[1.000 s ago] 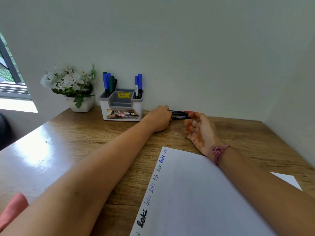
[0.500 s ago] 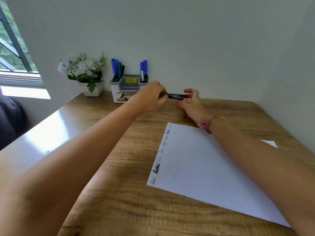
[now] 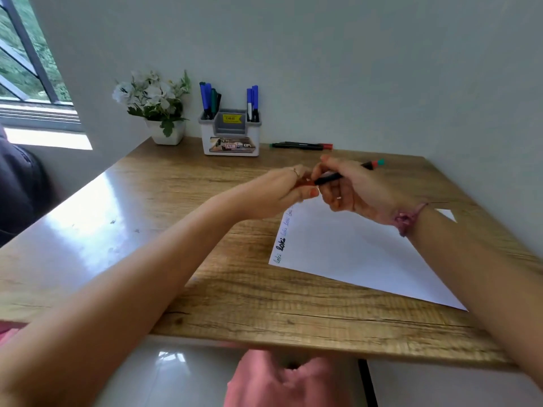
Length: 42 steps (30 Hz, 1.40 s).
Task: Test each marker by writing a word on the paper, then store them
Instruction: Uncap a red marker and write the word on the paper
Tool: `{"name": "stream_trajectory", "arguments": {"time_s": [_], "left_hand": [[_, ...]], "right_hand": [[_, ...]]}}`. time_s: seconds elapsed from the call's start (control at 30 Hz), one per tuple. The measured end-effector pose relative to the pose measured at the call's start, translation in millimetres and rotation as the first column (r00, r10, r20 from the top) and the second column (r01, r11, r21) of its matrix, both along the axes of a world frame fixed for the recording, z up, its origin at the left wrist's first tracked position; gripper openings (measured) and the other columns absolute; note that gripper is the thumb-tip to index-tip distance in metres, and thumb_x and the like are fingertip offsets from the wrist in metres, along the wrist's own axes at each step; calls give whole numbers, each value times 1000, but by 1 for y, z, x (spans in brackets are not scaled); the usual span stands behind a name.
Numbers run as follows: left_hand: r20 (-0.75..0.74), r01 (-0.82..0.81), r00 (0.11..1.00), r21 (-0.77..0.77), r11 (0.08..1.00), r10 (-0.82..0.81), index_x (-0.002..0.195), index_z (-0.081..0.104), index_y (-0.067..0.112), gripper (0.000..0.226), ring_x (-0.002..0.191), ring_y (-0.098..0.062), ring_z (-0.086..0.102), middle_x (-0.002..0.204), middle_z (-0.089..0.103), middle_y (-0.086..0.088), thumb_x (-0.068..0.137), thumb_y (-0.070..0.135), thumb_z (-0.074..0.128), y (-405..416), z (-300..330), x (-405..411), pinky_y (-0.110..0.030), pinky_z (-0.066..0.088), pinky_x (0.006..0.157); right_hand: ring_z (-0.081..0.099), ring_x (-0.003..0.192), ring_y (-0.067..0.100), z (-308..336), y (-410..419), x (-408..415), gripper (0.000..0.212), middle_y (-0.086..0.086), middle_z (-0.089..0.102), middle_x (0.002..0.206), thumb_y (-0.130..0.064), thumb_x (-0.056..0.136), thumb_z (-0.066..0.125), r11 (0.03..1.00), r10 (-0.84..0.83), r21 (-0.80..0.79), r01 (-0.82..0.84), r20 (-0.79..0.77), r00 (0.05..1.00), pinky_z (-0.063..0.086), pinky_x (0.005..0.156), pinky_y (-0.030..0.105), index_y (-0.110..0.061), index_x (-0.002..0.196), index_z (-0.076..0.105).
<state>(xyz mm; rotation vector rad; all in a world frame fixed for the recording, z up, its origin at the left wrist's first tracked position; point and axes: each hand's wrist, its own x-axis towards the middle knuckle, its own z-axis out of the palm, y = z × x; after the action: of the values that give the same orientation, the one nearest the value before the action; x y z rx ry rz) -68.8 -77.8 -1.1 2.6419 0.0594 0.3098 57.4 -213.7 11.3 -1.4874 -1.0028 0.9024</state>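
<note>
While both hands meet above the paper's (image 3: 352, 248) top edge, notes:
Marker (image 3: 346, 175): light, stiff, slick barrel; pinched mid-barrel by right hand (image 3: 357, 192).
Left hand (image 3: 282, 190): fingers closed at its near tip, likely on the cap.
Best hold: mid-barrel.

Daylight enters from the window (image 3: 26, 69), at the far left of the counter (image 3: 235, 289), and the scene is bright and evenly lit. A broad white glare washes out the wood grain on the counter's left part, nearest the window. Shadows are soft and faint. Both hands are motion-blurred, and the fingers are smeared. Wide-angle distortion bends the counter's edges and stretches the forearms.
</note>
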Motion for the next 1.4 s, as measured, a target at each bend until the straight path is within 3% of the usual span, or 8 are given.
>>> {"name": "stream_trajectory", "arguments": {"time_s": [0.17,0.37,0.47,0.57,0.73,0.87,1.07,1.4], "left_hand": [[-10,39,999,60,997,-39,93,44,18,17,68,-1,46,76,48,12,102,27,32,-13,-18,4,-5,35,62],[159,13,987,76,997,-25,62,41,27,37,45,-6,43,50,40,4,99,30,42,-8,-14,-4,-14,31,45],[131,-10,991,66,998,2,81,60,12,38,46,-10,42,57,52,-5,96,42,42,-1,-17,-5,-26,36,48],[114,-60,991,-36,998,64,94,62,17,42,57,-10,50,69,61,-2,93,52,40,12,-17,-11,-32,43,57],[-28,-135,991,-197,971,132,127,44,33,58,71,-2,48,77,50,13,81,69,43,42,-22,-17,-21,37,63],[-86,-30,996,-49,998,26,122,45,47,54,55,-3,38,63,39,7,72,63,58,56,-30,-20,-19,33,56],[-167,36,986,109,993,-18,127,46,46,81,59,-8,44,64,43,4,55,84,41,52,-26,-18,-25,28,53],[-193,34,981,99,995,-14,125,50,42,78,65,4,45,66,40,21,56,77,59,50,-23,-18,-19,30,58]], "right_hand": [[57,61,14,-22,-13,0,28,9,61,76,-25,98,43,997,25,69,-25,11,1000,48,56,23,-5,97,63],[63,74,21,-22,-12,-4,34,15,61,82,-16,98,39,986,101,133,-101,6,995,53,69,29,8,113,59],[65,87,22,-22,-18,-1,38,16,64,96,-20,99,36,980,166,110,-167,22,986,54,79,29,3,121,56],[65,100,22,-19,-26,5,39,8,68,102,-26,96,36,977,190,109,-185,-31,981,52,85,27,-7,124,56],[70,82,19,-20,-29,3,26,4,71,86,-13,86,47,975,104,212,-69,-157,982,56,71,27,-12,101,68],[68,68,15,-26,-26,-10,21,3,70,73,-2,77,57,972,181,165,-167,-68,981,53,58,22,-15,83,72],[57,51,15,-33,-16,-22,12,3,60,59,-11,65,62,952,290,62,-299,124,949,47,50,22,-18,72,69],[56,52,9,-44,4,-30,18,-1,64,63,7,76,53,921,368,51,-386,212,906,47,52,19,-8,82,60]]}}
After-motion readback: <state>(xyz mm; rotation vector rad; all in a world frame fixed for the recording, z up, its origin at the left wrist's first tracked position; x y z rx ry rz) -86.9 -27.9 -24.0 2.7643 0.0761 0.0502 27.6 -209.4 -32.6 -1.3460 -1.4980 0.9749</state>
